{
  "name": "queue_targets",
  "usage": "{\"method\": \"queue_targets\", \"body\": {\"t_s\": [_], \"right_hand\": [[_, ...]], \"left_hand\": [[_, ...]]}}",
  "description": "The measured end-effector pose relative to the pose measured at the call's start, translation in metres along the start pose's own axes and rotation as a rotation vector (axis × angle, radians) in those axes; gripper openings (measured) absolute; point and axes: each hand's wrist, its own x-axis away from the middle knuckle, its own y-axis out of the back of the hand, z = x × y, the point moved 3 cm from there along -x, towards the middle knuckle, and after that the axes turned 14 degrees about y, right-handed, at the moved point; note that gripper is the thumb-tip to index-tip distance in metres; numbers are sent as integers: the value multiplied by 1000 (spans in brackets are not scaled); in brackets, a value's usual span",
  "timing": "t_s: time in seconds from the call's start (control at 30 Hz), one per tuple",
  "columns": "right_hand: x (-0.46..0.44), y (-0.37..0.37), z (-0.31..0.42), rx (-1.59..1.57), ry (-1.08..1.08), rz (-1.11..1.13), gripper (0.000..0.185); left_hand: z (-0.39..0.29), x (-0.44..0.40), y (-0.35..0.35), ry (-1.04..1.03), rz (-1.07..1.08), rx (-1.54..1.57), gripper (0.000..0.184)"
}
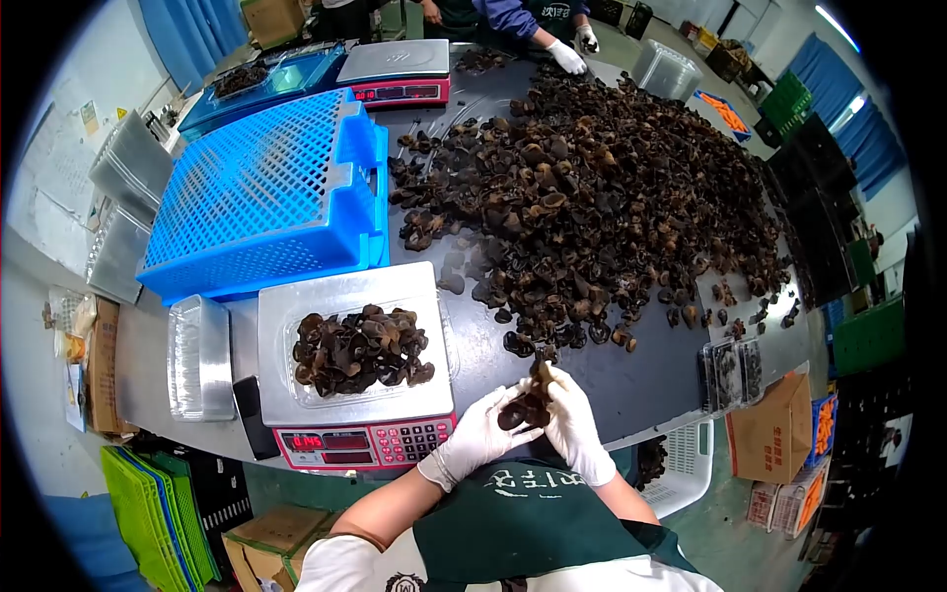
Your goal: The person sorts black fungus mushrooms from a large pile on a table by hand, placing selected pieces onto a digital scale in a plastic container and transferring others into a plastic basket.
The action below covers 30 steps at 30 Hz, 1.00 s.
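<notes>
Wood ear mushrooms (523,408) are held between my two white-gloved hands, in front of my green apron. My left hand (480,434) curls its fingers around the dark pieces from the left. From the other side my right hand (572,422) grips them, with one piece sticking up by its thumb. Left of my hands, a clear plastic tray (330,395) full of wood ear mushrooms (363,350) sits on a digital scale (355,434), whose red display seems to read 0.145. A large heap of wood ear mushrooms (612,187) spreads over the metal table beyond my hands.
A blue plastic crate (252,187) stands behind the scale, and a second scale (395,74) behind that. Stacked clear trays (200,360) and a phone (254,418) lie at left. Filled packs (732,375) sit at the right edge. A co-worker's gloved hand (567,57) touches the heap's far side.
</notes>
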Motion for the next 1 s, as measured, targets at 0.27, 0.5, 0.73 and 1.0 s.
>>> {"method": "queue_targets", "body": {"t_s": [0.27, 0.5, 0.73, 1.0], "right_hand": [[-2, 0, 5, -285, 31, -15, 37], [-4, -6, 14, -234, -5, 12, 36], [-5, -8, -6, -135, -79, 78, 33], [-5, -9, 1, -71, -68, 72, 34]], "left_hand": [[0, 3, 3, 10, 36, -34, 32], [-25, 63, -20, -302, 130, -364, 27], [-88, 140, -50, -1711, -947, -1940, 44], [-89, 146, -47, -1190, -1031, -2324, 53]]}}
